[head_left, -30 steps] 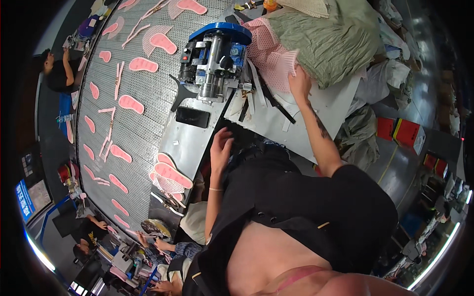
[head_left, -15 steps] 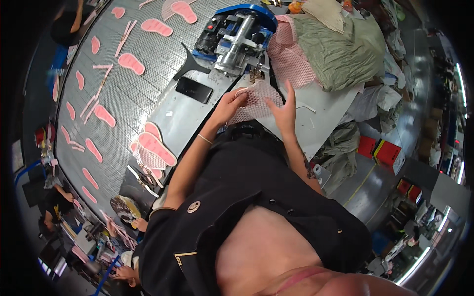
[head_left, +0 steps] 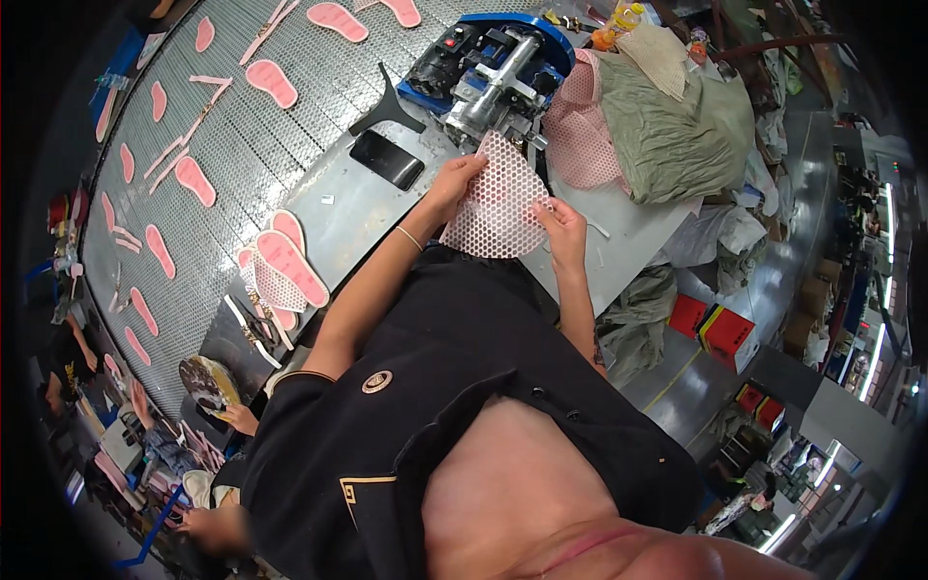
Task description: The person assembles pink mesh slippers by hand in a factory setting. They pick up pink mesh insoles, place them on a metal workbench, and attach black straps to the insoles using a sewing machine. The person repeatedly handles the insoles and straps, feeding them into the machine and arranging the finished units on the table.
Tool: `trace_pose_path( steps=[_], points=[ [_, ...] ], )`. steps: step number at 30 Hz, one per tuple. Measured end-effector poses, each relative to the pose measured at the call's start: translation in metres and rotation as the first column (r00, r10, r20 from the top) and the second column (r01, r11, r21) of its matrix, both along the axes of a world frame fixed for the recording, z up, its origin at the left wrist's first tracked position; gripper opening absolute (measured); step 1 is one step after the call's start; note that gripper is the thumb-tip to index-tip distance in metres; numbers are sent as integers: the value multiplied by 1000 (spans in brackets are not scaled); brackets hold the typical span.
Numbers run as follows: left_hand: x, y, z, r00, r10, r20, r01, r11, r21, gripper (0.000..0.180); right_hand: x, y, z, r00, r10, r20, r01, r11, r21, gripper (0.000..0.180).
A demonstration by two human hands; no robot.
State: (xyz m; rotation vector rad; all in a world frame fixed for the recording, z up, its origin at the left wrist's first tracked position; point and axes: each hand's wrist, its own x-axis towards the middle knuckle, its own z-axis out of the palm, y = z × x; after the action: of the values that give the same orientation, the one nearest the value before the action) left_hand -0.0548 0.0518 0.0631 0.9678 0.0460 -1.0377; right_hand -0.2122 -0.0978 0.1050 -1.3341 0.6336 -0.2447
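A pale pink mesh piece (head_left: 495, 208) with a honeycomb pattern is spread out between my hands, roughly fan-shaped with its narrow tip toward the machine. My left hand (head_left: 456, 184) pinches its upper left edge between thumb and fingers. On the opposite edge, my right hand (head_left: 564, 232) is closed on it too, thumb on top. Just beyond the tip stands a blue and metal bench machine (head_left: 493, 82) with a steel cylindrical arm. The piece hides part of the machine's near end.
Left of my hands lie a black phone (head_left: 387, 159) and a stack of pink insoles (head_left: 293, 269). More insoles and straps are spread over a grey conveyor (head_left: 232, 135). Pink mesh material (head_left: 580, 135) and a grey-green sack (head_left: 677, 126) are heaped right of the machine.
The mesh piece, bunched and tilted before, is now flattened out. My right hand's fingers, spread earlier, have closed on its edge. The whole view has shifted a little.
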Motion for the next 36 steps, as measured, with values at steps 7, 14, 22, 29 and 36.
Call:
trace_pose_path(
  steps=[7,14,22,29,36],
  points=[
    [15,6,8,971,46,233,-69,994,89,24,40,-7,-22,1000,18,13,-17,996,-93,15],
    [10,21,-6,891,249,381,-327,932,156,26,76,0,-22,995,101,10,-97,976,-196,16],
    [-7,14,-17,824,271,498,-393,906,159,31,40,-12,-13,968,251,7,-248,958,-144,15],
    [-13,-18,5,876,187,445,-347,885,311,31,15,-19,-18,959,279,-55,-279,960,5,16],
    [-5,-27,-8,799,234,554,-477,808,346,37,15,-19,-20,951,308,-9,-308,951,4,20]
  ],
)
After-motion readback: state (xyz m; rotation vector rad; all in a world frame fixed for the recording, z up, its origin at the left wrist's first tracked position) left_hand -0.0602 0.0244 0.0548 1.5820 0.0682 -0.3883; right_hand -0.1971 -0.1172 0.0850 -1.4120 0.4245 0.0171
